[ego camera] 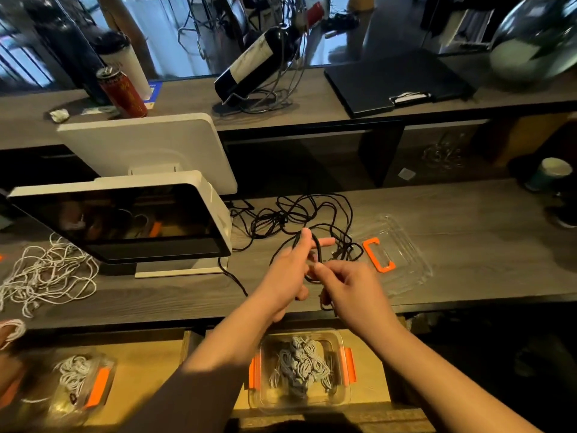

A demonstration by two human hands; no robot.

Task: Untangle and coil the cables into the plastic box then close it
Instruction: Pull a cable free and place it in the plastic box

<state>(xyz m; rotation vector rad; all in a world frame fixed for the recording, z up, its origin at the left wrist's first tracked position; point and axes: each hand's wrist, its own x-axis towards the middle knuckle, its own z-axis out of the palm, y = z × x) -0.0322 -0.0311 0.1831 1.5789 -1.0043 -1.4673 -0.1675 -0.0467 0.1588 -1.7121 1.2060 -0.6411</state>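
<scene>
A tangled black cable (293, 217) sprawls on the dark wooden counter behind my hands. My left hand (288, 276) has loops of this cable wound around its extended fingers. My right hand (349, 290) pinches the cable strand right beside the left fingers. The clear plastic lid (402, 264) with an orange clip (378, 254) lies flat on the counter to the right. Below the counter edge, a clear plastic box (301, 370) with orange side latches holds several coiled white cables.
A white point-of-sale screen (125, 220) stands at left, its black lead running over the counter. Tangled white cable (46, 273) lies far left. Another box with white cable (78, 379) sits lower left. A wine bottle, can and clipboard occupy the upper shelf.
</scene>
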